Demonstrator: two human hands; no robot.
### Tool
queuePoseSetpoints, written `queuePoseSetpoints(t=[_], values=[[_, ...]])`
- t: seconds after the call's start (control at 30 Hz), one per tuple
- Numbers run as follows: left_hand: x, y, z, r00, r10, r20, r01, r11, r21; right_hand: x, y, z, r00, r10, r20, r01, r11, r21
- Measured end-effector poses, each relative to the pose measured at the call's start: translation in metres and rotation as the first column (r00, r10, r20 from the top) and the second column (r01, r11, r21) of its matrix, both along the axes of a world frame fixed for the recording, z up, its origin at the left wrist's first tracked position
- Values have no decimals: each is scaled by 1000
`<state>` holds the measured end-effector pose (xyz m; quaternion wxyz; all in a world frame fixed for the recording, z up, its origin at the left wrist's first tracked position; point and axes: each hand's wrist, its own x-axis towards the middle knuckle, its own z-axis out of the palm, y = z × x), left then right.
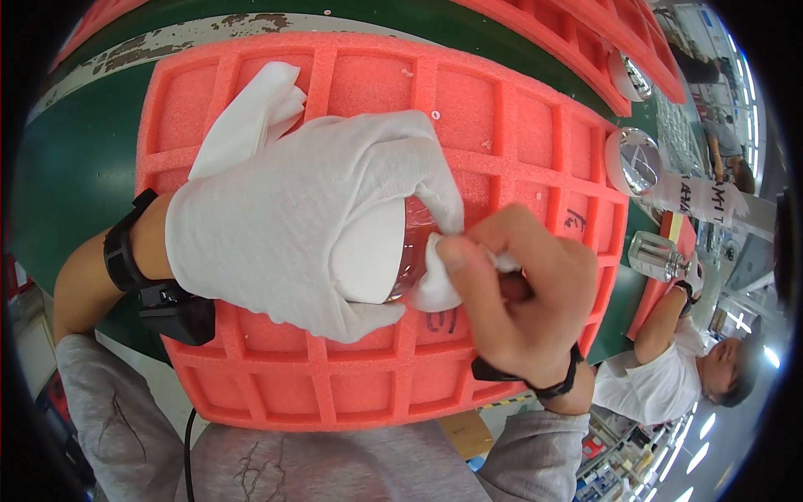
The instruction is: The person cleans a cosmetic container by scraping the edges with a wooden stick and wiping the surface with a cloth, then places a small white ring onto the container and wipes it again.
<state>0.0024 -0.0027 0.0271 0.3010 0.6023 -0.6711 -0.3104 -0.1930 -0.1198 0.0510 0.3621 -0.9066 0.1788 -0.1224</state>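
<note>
My left hand [284,217], in a white fabric glove, is wrapped round a glass piece with a white body [370,255] and a clear end through which red shows. Its fingers curl over the far and near sides. My bare right hand [531,293] pinches a crumpled white cloth [435,280] against the clear end. Both hands are over a red foam tray [372,79] divided into square pockets. A folded white cloth [251,117] lies on the tray beyond my left wrist. The far side of the glass piece is hidden by the glove.
The tray rests on a green table [79,176]. At the right stand a round shiny glass piece [637,163] and a clear glass bottle [657,255]. More red foam trays [577,46] lie at the far right. A co-worker in a white shirt [648,381] sits at the right.
</note>
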Motion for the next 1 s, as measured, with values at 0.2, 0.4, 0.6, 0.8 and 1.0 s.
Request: queuePoseSetpoints(t=[0.2, 0.4, 0.6, 0.8, 1.0], values=[[2, 0, -7, 998, -39, 58, 44, 994, -96, -3, -4, -6, 998, 39, 46, -49, 968, 247], [-1, 6, -16, 972, 68, 226, -9, 968, -251, -4, 3, -4, 980, 179, 85, -189, 974, 128], [-5, 6, -14, 973, 60, 222, -12, 977, -213, -9, 6, -3, 959, 282, 24, -275, 949, -157], [-2, 4, -1, 961, 59, 271, -52, 998, -35, -6, 12, -1, 965, 254, 68, -227, 937, -266], [-4, 4, -8, 949, 118, 291, -68, 982, -176, -5, 16, 5, 962, 270, -43, -270, 912, -308]])
